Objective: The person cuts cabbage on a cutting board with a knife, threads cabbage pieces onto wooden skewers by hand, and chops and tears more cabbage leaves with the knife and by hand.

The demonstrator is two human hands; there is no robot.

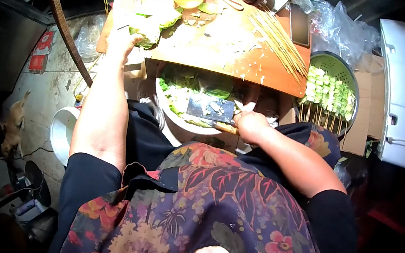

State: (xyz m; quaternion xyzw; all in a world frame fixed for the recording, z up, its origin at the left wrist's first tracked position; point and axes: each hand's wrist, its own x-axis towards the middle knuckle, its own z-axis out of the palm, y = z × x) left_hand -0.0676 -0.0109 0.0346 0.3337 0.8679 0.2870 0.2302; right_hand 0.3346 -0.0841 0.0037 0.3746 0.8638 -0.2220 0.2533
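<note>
Tabletop (210, 47): left hand (122, 39) by greens (147, 31); right hand (251, 127), one cleaver (210, 108).

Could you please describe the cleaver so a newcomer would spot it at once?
Find the orange table, then the white basin below its near edge. The cleaver is over that basin, in the right hand. Its broad, dark, rectangular blade, flecked with pale bits, sets it apart from the greens around it.
</note>
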